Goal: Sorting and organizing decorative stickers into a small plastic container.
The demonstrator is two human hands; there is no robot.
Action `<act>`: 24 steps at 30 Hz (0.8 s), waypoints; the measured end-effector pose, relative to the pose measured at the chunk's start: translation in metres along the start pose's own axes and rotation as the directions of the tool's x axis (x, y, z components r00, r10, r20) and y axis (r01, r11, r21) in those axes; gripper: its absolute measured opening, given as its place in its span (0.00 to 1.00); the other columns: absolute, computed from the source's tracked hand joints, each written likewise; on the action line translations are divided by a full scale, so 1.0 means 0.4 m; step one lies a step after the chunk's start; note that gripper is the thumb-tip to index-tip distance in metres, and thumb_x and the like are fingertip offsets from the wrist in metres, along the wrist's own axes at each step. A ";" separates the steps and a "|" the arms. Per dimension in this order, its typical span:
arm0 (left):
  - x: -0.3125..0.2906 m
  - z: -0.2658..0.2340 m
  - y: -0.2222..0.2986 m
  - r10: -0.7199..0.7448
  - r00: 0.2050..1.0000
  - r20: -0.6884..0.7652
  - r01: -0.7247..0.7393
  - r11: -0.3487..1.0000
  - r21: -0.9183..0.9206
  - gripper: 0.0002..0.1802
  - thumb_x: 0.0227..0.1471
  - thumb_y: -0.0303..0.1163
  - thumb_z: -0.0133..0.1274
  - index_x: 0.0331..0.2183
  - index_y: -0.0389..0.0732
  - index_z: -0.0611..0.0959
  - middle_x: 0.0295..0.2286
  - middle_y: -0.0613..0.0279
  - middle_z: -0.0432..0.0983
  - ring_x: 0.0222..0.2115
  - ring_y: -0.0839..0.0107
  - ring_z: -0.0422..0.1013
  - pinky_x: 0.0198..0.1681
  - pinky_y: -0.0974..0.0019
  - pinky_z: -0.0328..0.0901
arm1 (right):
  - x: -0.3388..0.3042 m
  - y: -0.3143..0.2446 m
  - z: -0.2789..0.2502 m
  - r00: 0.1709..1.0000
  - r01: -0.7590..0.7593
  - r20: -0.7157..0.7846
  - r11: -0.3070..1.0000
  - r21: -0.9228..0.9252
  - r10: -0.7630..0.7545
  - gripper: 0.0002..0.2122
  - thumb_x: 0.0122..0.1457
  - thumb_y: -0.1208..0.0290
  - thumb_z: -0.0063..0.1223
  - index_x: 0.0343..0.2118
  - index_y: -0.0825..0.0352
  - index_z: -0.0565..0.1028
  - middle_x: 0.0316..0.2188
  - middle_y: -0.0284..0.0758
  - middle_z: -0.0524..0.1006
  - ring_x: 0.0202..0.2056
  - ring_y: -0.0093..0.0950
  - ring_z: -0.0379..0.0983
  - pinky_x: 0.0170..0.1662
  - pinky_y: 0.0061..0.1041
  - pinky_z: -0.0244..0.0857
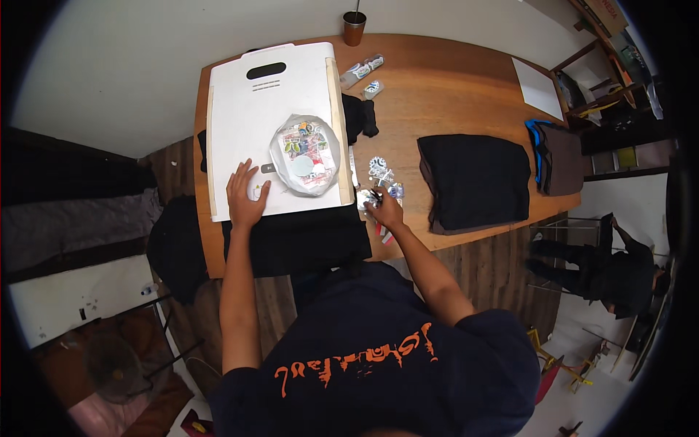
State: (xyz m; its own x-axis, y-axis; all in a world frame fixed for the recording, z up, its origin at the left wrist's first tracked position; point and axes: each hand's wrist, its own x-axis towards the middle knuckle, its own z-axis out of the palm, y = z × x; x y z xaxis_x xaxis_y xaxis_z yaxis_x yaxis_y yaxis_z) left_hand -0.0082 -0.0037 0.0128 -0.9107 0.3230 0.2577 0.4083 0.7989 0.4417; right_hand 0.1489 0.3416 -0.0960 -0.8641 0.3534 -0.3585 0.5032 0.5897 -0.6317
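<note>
My left hand (246, 198) lies with fingers spread on the lower left of a white board (240, 124) that has a dark handle slot near its far edge. A small grey tag-like piece (269, 168) lies beside its fingertips. Further right on the board rests an open clear plastic bag (282, 173) full of colourful printed stickers or labels. Black cloth (295, 246) shows from under the board's near edge. Right of the board, my right hand (387, 210) has its fingers closed around something small and dark, over a scatter of printed stickers (380, 169); its kind is unclear.
On the wooden table (459, 87), a folded black cloth stack (477, 182) lies to the right, with brown and blue folded cloth (561, 156) beyond. Clear labelled cylinders (362, 71), a brown cup (354, 30) and a white sheet (537, 87) lie farther back. Another person (626, 273) stands at right.
</note>
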 end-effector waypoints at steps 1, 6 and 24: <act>0.000 -0.001 0.001 0.003 1.000 0.005 -0.003 1.000 0.001 0.24 0.55 0.42 0.60 0.51 0.45 0.78 0.60 0.60 0.67 0.64 0.61 0.57 0.68 0.52 0.47 | 0.015 0.001 0.011 0.999 0.037 0.004 0.998 -0.052 -0.037 0.28 0.51 0.52 0.65 0.53 0.58 0.70 0.36 0.42 0.82 0.40 0.44 0.80 0.41 0.42 0.72; 0.001 0.002 -0.005 0.008 1.000 -0.003 -0.008 1.000 0.011 0.24 0.55 0.42 0.60 0.51 0.45 0.79 0.59 0.60 0.67 0.64 0.61 0.57 0.67 0.52 0.48 | 0.067 0.011 0.035 0.999 0.030 0.024 1.000 -0.010 -0.030 0.30 0.47 0.58 0.71 0.50 0.62 0.69 0.45 0.42 0.80 0.46 0.43 0.77 0.46 0.39 0.71; 0.009 0.003 0.014 0.001 1.000 -0.003 -0.001 1.000 0.015 0.25 0.54 0.43 0.60 0.51 0.45 0.78 0.60 0.60 0.66 0.64 0.62 0.57 0.68 0.52 0.48 | 0.065 0.114 0.012 0.997 -0.057 0.081 0.773 0.632 0.007 0.11 0.56 0.77 0.64 0.42 0.71 0.76 0.31 0.27 0.77 0.33 0.17 0.72 0.38 0.18 0.69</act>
State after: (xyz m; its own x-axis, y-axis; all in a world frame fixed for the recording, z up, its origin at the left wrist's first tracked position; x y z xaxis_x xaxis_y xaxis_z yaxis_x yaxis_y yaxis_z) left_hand -0.0091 0.0025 0.0151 -0.9101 0.3221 0.2608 0.4081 0.8062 0.4284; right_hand 0.1496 0.3741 -0.1376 -0.8584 0.2978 -0.4176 0.4308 -0.0232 -0.9022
